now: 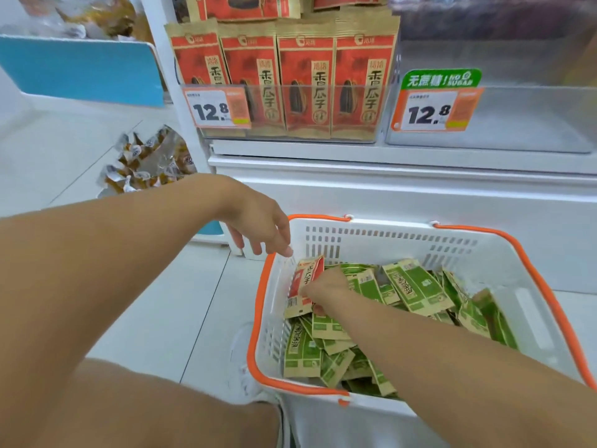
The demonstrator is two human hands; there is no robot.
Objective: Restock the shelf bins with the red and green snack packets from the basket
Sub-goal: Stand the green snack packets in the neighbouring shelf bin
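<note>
Gripping red packet (305, 281) in basket (452, 240), right hand (326, 291)

Both forearms bare, no sleeves in view. No rings, watch or gloves on left hand (258, 221) or right hand (326, 292). Bare knee at btm. One white lace-up sneaker (248, 367), fabric upper, partly blurred.
</note>
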